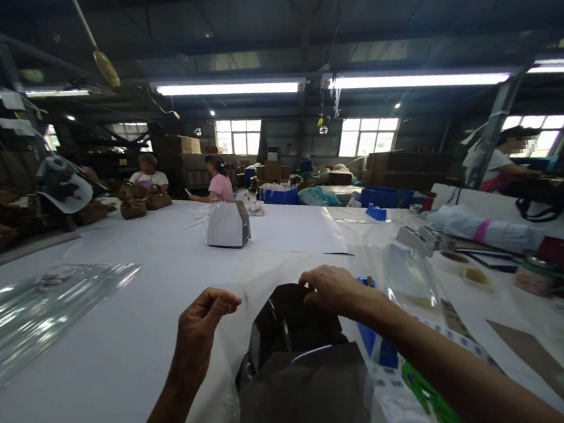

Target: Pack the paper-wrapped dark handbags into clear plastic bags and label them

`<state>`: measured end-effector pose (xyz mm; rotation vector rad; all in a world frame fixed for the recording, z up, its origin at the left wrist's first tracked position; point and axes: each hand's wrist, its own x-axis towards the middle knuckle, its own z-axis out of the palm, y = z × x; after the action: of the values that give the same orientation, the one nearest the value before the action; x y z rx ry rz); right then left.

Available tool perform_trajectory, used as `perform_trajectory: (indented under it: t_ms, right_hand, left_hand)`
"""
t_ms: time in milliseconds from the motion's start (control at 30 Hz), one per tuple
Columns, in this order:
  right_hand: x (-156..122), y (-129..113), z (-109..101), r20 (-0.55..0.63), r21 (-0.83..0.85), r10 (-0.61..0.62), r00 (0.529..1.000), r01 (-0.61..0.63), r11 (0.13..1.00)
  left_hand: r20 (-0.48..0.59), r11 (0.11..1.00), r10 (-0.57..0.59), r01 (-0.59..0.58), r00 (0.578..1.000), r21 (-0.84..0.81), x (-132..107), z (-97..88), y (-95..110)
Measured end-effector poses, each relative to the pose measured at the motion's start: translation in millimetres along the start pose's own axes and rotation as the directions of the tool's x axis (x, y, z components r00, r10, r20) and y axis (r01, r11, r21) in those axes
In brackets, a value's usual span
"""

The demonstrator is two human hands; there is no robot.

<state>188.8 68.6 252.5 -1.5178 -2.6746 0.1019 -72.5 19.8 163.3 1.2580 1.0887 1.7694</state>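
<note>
A dark brown bag (295, 362) stands at the near table edge inside a clear plastic bag (248, 274) whose open top reaches above it. My left hand (200, 327) pinches the plastic's left rim, fingers closed. My right hand (331, 289) grips the plastic's right rim just over the bag's top, fingers curled.
The white table (118, 252) holds a stack of clear plastic bags (34, 312) at left, a white wrapped bag (227, 224) in the middle, and tape rolls (475, 277), a dispenser and a blue item at right. Three other people work at the far tables among brown bags (133, 207) and blue crates.
</note>
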Motion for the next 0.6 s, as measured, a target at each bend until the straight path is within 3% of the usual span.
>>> perform_trajectory:
  t_ms: [67, 200, 333, 600]
  right_hand:
    - [4.5, -4.6, 2.7, 0.045, -0.008, -0.007, 0.999, 0.008, 1.0]
    - [10.6, -11.7, 6.1, -0.015, 0.0, -0.104, 0.994, 0.104, 0.995]
    - [18.9, -13.4, 6.9, 0.069, 0.165, -0.237, 0.969, 0.223, 0.961]
    - [31.9, -16.7, 28.3, 0.164, 0.254, -0.239, 0.957, 0.193, 0.948]
  left_hand:
    - [-0.023, 1.0, 0.006, -0.006, 1.0, -0.003, 0.5, 1.8, -1.7]
    - [-0.066, 1.0, 0.013, -0.014, 0.998, -0.013, 1.3, 7.1, -3.5]
    - [-0.043, 1.0, 0.016, -0.017, 0.999, -0.012, 2.0, 12.3, -1.7]
    - [-0.109, 0.998, -0.006, 0.0, 0.994, -0.056, 5.3, 18.3, -2.2]
